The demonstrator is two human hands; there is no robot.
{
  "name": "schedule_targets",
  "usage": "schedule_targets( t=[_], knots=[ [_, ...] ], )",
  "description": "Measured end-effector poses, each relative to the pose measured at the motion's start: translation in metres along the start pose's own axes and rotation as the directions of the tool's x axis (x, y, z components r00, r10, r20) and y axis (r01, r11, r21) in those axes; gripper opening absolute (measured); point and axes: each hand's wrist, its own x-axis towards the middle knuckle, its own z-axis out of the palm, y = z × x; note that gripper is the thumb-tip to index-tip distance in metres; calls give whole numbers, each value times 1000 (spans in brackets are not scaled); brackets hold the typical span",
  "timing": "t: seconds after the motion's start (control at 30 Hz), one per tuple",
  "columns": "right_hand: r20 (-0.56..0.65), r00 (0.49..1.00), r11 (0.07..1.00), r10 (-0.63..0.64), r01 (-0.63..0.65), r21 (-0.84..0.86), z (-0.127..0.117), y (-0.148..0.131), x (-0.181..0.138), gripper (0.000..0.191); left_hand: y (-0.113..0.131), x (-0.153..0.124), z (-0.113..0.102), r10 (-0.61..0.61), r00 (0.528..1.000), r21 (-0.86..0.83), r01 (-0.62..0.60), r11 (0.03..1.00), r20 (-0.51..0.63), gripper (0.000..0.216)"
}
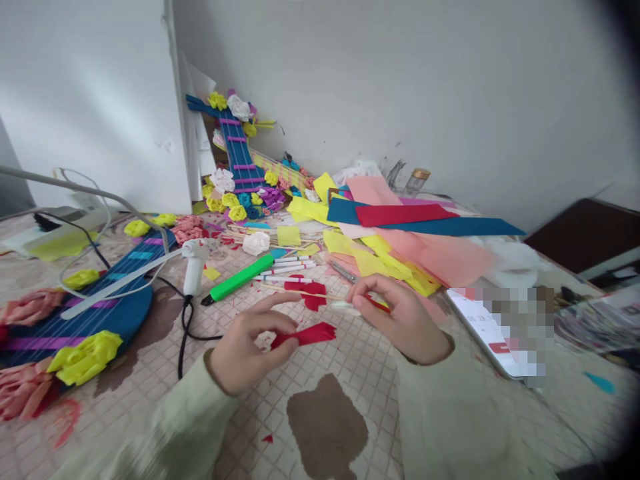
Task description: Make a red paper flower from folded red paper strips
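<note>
A small strip of red crepe paper (315,334) with a notched end is pinched between the thumb and fingers of my left hand (257,343). My right hand (387,310) is closed, its thumb and fingertips together on the end of a thin wooden stick (300,291), which points left across the table. Scissors (345,272) lie by my right hand, their handles partly hidden under it. Beyond the stick are several cut red paper pieces (314,295). A small white item (345,306) rests just below the stick, too blurred to name.
A white glue gun (194,267) and a green cutter knife (243,279) lie to the left. Flower-trimmed blue cardboard guitars (135,293) stand around the left side. Coloured paper sheets (425,247) cover the back right, near a phone (493,333). Several markers (287,270) lie mid-table.
</note>
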Motion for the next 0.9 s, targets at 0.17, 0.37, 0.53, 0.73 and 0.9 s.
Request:
schedule_targets(
  t=[0.17, 0.37, 0.53, 0.73, 0.9],
  knots=[
    [132, 987, 979, -87, 109, -172, -3, -1, 2, 5, -11, 5, -9, -164, 983, -128, 153, 980, -78, 9],
    [372, 922, 937, -106, 218, -272, -1, -26, 7, 6, -20, 8, -16, -381, 921, -280, 346, 895, -78, 7],
    [514, 847, 916, -132, 303, -264, 7, -49, 12, 9, -16, 12, -21, -420, 906, -305, 383, 872, -62, 10],
    [530, 840, 893, -115, 321, -315, 19, -69, 18, 7, -8, 14, -24, -384, 923, -359, 366, 859, 21, 8],
    [496, 859, 882, -125, 325, -341, 17, -81, 19, 6, 4, 17, -30, -352, 934, -360, 350, 865, 63, 8]
  ],
)
